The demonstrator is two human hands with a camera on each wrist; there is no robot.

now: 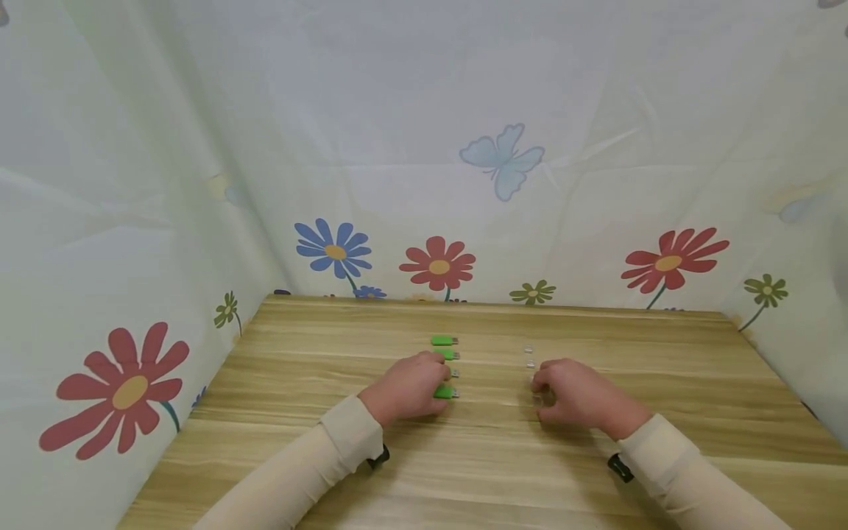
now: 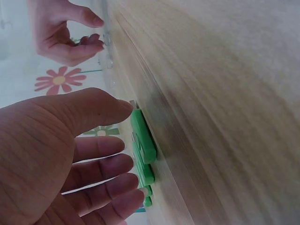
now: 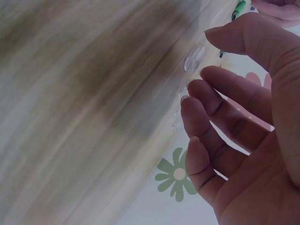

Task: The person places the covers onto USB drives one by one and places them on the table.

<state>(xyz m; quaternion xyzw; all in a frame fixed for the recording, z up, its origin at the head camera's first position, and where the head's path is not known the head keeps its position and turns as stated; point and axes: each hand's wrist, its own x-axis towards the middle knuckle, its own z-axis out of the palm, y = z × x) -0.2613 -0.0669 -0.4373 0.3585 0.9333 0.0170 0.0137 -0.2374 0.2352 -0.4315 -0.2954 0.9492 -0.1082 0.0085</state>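
Several green USB flash drives lie in a column on the table, their metal plugs pointing right; the farthest drive [image 1: 442, 341] is fully visible. My left hand [image 1: 407, 386] is over the nearer ones with loosely bent fingers. In the left wrist view its thumb is close to the nearest flash drive [image 2: 143, 136]; whether it touches is unclear. Across a gap to the right, small clear plastic caps [image 1: 530, 364] form another column. My right hand [image 1: 583, 394] hovers beside them, and the right wrist view shows a clear cap [image 3: 195, 58] between its parted thumb and fingers, not pinched.
The wood-grain table [image 1: 298, 346] reaches back to a white curtain [image 1: 371, 110] printed with flowers and a butterfly. More of this cloth hangs along the left and right sides. A dark band or device [image 1: 620, 467] is on the right wrist.
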